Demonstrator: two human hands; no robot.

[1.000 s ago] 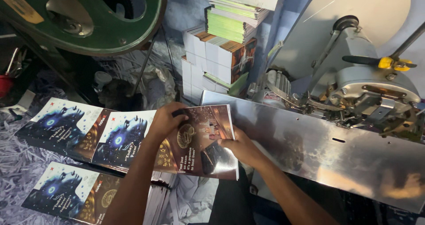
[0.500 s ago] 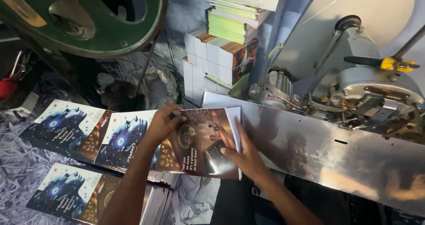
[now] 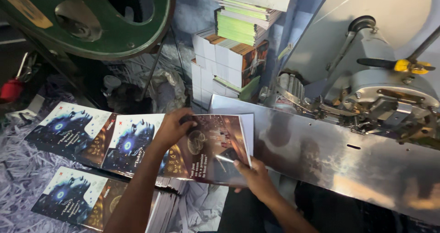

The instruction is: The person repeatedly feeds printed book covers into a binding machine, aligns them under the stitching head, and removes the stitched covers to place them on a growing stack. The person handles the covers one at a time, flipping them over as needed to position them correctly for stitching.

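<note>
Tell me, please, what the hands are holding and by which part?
Both grip one glossy booklet: the left hand at its top edge, the right hand at its lower right corner.

Glossy dark-covered booklet (image 3: 215,148) lies flat, overlapping the steel plate's (image 3: 330,155) edge.

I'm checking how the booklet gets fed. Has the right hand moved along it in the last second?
Yes. The right hand slid from the booklet's right edge down to its lower corner, away from the steel plate.

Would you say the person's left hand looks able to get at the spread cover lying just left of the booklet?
Probably yes: the left hand rests on the booklet right beside that cover, and nothing lies between them.
</note>
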